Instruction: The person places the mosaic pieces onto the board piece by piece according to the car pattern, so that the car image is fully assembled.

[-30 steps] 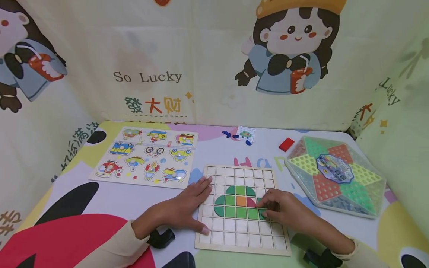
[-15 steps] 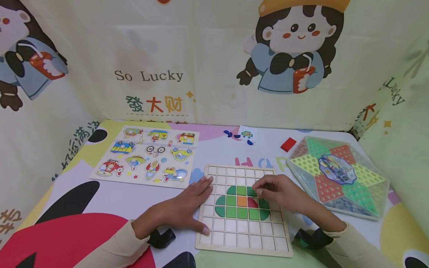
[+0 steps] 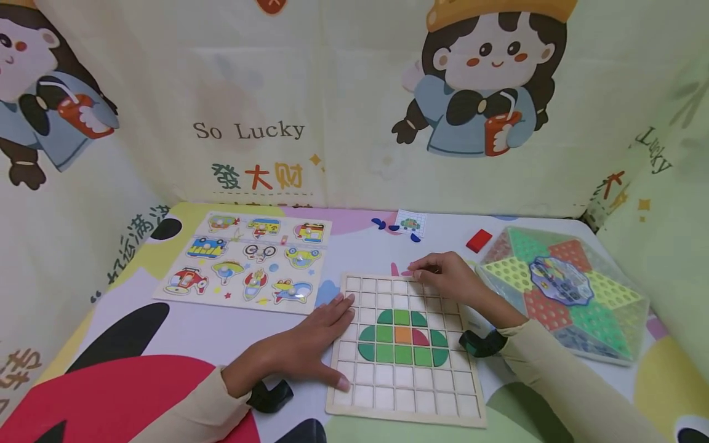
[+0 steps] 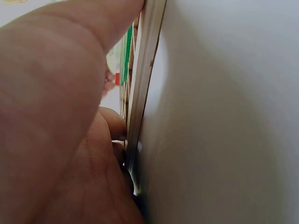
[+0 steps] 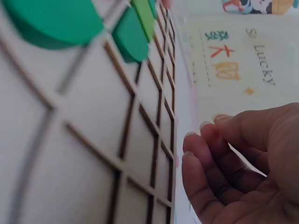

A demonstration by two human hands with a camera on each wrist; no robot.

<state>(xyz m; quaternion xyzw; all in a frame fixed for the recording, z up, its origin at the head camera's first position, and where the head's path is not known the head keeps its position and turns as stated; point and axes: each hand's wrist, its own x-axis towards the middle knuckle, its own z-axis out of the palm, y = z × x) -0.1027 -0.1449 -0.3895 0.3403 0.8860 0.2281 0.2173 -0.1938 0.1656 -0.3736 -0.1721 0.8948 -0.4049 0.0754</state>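
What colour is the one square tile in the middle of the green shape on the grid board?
Orange tile, clearest in the head view.

The left wrist view is mostly filled by the left hand (image 4: 56, 112), blurred and cut off; only the board's edge (image 4: 145, 79) shows. The card (image 3: 411, 222) at the table's far side is too small to read.
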